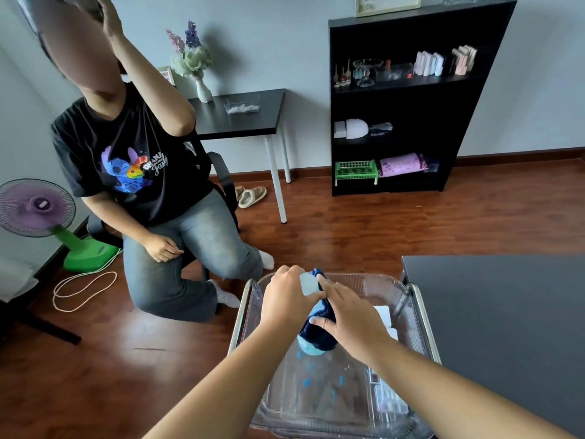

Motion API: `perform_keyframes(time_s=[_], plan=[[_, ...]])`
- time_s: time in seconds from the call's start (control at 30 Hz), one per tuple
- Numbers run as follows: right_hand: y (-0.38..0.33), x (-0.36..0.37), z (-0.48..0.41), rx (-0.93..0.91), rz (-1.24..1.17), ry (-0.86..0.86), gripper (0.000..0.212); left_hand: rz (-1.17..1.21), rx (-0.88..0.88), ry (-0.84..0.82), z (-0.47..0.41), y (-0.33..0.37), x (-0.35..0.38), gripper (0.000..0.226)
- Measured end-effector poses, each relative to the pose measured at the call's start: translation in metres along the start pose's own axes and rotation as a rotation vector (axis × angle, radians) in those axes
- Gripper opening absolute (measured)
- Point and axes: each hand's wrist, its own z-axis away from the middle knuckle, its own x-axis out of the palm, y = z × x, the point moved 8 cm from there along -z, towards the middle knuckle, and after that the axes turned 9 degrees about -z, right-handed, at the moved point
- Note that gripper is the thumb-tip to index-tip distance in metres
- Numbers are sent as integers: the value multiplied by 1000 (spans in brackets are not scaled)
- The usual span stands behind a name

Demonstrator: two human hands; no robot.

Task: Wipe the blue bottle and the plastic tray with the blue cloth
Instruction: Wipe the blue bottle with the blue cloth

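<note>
Clear plastic tray [342,394] nearest, between metal cart rails [425,324], beside worktop's [506,312] left edge, blue bottle [308,349] held tilted over tray's far end, right hand [354,315] fingers curled round blue cloth [321,339] wrapping bottle, left hand [285,301] fingers gripping bottle's top, seated person [142,172] beyond.

Black T-shirt [136,137]: white print "OHAN…" (script line beneath it illegible).
</note>
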Motion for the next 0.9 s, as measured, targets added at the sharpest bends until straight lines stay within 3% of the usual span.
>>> perform_keyframes(time_s=[0.2, 0.43, 0.5, 0.7, 0.9], plan=[[1, -1, 0, -51, -17, -17, 83, 77, 51, 19, 0, -3, -1, 45], [8, -16, -25, -115, -133, -265, 97, 156, 262, -328, -12, 1, 2, 44], [9, -15, -27, -93, -161, -252, 97, 183, 270, -314, -13, 0, 2, 46], [11, -6, -11, -96, -177, -111, 91, 159, 149, -56, -2, -12, -5, 46], [12, -6, 2, -101, -180, 2, 75, 108, 193, -164, -11, -4, -4, 49]])
